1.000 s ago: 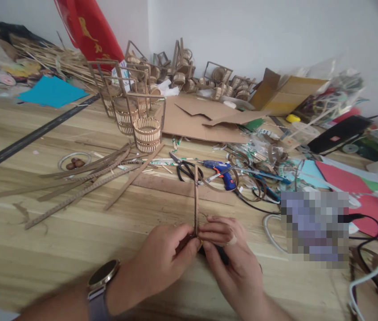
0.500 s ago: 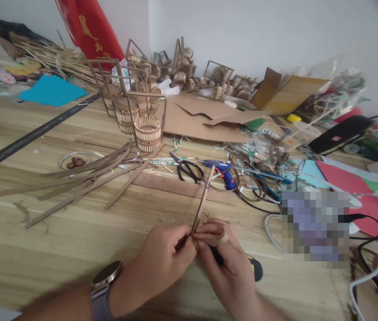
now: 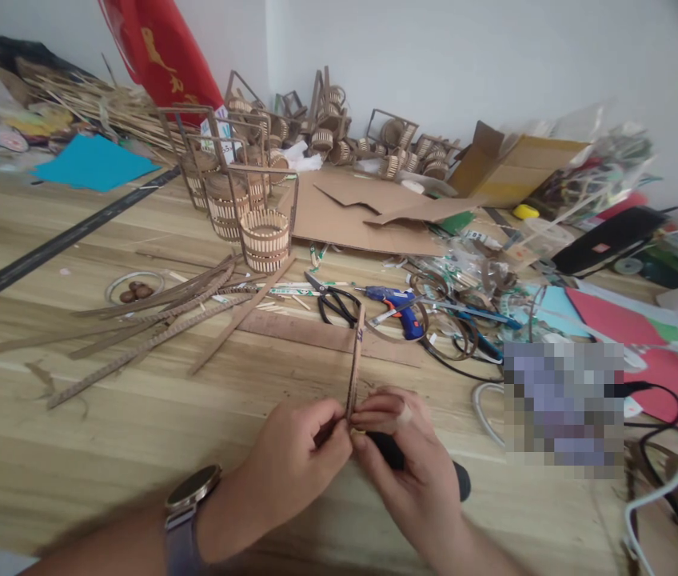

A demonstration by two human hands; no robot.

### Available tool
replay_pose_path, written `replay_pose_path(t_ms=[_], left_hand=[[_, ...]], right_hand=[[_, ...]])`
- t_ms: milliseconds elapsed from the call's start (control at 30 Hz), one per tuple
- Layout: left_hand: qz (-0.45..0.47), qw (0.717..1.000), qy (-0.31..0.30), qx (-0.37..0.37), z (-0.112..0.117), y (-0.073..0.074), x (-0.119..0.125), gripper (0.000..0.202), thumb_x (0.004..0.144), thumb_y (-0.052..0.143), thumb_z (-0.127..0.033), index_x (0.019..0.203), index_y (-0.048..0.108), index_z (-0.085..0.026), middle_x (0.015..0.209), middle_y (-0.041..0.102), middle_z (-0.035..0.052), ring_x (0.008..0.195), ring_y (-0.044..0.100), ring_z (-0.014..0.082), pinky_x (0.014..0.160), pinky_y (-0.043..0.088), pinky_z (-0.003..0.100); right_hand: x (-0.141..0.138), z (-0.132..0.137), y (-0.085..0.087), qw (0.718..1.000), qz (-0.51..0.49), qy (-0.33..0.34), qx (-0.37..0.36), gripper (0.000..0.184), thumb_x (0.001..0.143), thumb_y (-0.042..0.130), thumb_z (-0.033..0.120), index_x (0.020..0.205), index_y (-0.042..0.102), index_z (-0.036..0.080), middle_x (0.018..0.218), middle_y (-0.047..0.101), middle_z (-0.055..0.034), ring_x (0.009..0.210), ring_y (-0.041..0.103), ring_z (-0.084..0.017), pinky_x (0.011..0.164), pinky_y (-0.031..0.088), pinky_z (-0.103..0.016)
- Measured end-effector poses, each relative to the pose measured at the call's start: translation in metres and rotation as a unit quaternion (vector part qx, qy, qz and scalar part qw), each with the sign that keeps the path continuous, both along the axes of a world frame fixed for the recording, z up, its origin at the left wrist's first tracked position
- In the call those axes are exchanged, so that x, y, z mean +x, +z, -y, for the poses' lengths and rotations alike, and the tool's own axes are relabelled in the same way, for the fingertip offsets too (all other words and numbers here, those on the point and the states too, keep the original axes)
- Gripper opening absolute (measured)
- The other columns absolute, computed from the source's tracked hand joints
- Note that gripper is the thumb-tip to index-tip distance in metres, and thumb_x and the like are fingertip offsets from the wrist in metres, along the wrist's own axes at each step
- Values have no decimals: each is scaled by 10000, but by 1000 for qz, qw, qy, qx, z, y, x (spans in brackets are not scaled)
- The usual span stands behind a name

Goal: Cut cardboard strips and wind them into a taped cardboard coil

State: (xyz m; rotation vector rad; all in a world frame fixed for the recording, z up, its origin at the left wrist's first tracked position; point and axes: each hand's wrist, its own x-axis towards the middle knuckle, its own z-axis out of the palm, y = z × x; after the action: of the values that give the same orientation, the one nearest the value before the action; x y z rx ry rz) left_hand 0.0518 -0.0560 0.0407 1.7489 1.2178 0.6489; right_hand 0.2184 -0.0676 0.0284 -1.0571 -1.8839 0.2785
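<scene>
A narrow brown cardboard strip [image 3: 356, 360] with a ridged edge stands up from between my hands, pointing away from me. My left hand [image 3: 300, 448], a watch on its wrist, is closed and pinches the strip's near end. My right hand [image 3: 414, 464] is closed too, its fingertips pressed at the same end; a pale wrap circles one finger. Close to the right thumb tip is a tiny yellowish bit that I cannot make out. A black handle [image 3: 464, 482] shows beneath the right hand; whether it is held or lies on the table I cannot tell.
Beyond my hands lie black-handled scissors [image 3: 339, 308], a blue glue gun [image 3: 402, 308] and a flat cardboard piece [image 3: 297, 332]. Loose cardboard strips [image 3: 153, 340] spread leftward. Small slatted buckets [image 3: 264, 240] stand behind, before cardboard sheets [image 3: 368, 212]. Cables and coloured paper [image 3: 639, 352] crowd the right.
The strip has swung slightly left and stands more upright, its far tip now nearer the scissors. My right hand has shifted a little; both hands stay at the strip's near end.
</scene>
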Motion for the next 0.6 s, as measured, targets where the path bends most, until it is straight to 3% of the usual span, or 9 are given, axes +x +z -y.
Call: replay_pose_path(t_ms=[100, 233, 367, 500, 600], left_hand=[[0, 1000, -9, -2, 0, 0, 1, 236, 854, 407, -264, 627, 431, -204, 565, 454, -36, 538, 433, 125, 505, 250, 253], [15, 1000, -12, -17, 0, -1, 1, 246, 857, 432, -275, 621, 409, -208, 563, 447, -44, 536, 416, 119, 502, 248, 249], [25, 999, -7, -34, -1, -2, 3, 251, 837, 452, -279, 604, 388, -209, 549, 423, -52, 533, 396, 115, 498, 234, 248], [21, 999, 4, -35, -3, -2, 4, 237, 805, 458, -273, 592, 371, -213, 540, 386, -56, 523, 369, 115, 497, 218, 253], [2, 999, 14, -39, -2, -1, 4, 177, 777, 453, -251, 612, 402, -210, 571, 435, -40, 553, 410, 127, 513, 234, 254]], right_hand=[[0, -1, -1, 1000, -5, -11, -8, 145, 863, 625, 111, 855, 670, 249, 791, 705, -17, 802, 656, -208, 733, 516, -356], [-3, -1, -4, 995, -57, -11, -77, 172, 906, 586, 141, 772, 646, 231, 787, 669, -23, 762, 644, -185, 663, 522, -299], [-5, 1, -8, 991, -70, -9, -112, 191, 937, 564, 196, 764, 638, 224, 822, 656, -40, 818, 633, -198, 705, 535, -309], [-4, 3, -11, 994, -62, -16, -88, 154, 933, 585, 195, 815, 673, 240, 846, 658, -46, 873, 629, -219, 732, 525, -336], [-3, 5, -9, 998, -30, -22, -50, 134, 905, 614, 152, 876, 701, 250, 877, 661, -37, 862, 620, -211, 725, 502, -340]])
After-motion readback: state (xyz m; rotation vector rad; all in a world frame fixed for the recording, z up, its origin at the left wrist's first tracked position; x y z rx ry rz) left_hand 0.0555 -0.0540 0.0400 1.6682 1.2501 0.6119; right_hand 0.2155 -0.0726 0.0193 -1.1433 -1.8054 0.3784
